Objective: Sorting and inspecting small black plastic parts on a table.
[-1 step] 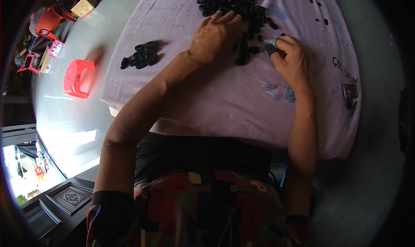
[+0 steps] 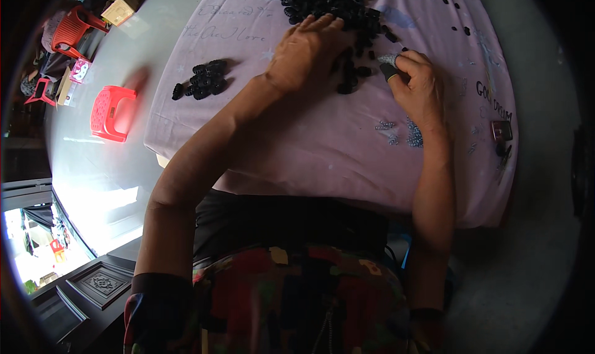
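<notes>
Pile of small black ridged pieces [image 2: 328, 5] lies at 12 o'clock on the pale-pink printed cloth [image 2: 297, 146]. Left hand [image 2: 302, 53]: palm down, fingers extended and slightly spread, tips at the pile's near edge; cannot tell whether they grip a piece. Right hand [image 2: 420, 84], at 3 o'clock from the left: curled, pinching a glittery silver clump [image 2: 387, 59], perhaps several bits together; black finger sleeve with a yellow edge [image 2: 388, 70] on one digit. Loose black pieces [image 2: 364, 71] sit between the hands. Separate group of black ribbed pieces [image 2: 207, 81]: 9 o'clock from the left hand. Blue-silver bits [image 2: 414, 134]: 6 o'clock from the right hand, beside its forearm.

Handling, my judgement: draw single pieces from the pile's near edge with flat, low fingertips; digging could spill the heap. Pinch the clump lightly. Raise the right wrist so the forearm cannot sweep the bits.
</notes>
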A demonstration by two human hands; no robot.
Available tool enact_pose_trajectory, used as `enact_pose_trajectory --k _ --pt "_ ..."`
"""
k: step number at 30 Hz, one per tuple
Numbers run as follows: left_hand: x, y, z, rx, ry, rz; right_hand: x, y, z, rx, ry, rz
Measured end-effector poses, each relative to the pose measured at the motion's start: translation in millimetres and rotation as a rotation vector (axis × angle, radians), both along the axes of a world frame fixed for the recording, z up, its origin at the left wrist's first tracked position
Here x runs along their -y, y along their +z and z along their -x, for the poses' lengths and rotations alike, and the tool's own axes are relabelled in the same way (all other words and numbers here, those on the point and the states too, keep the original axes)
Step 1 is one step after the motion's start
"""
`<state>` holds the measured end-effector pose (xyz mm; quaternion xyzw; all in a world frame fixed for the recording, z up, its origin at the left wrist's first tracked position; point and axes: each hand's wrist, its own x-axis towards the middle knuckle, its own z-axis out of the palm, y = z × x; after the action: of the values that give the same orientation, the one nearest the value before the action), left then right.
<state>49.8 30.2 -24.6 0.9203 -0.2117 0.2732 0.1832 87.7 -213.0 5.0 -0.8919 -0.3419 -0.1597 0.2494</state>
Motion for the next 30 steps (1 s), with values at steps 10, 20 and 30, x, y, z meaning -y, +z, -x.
enact_pose_trajectory --k 10,20,30 --pt "27 2 29 0.052 -0.065 0.107 9 1 -8 0.033 -0.031 -0.027" --pt "69 21 59 -0.179 -0.231 0.056 7 3 -4 0.049 0.0 -0.048" --pt "73 11 57 -0.082 -0.225 0.251 5 7 0 0.051 0.007 -0.067"
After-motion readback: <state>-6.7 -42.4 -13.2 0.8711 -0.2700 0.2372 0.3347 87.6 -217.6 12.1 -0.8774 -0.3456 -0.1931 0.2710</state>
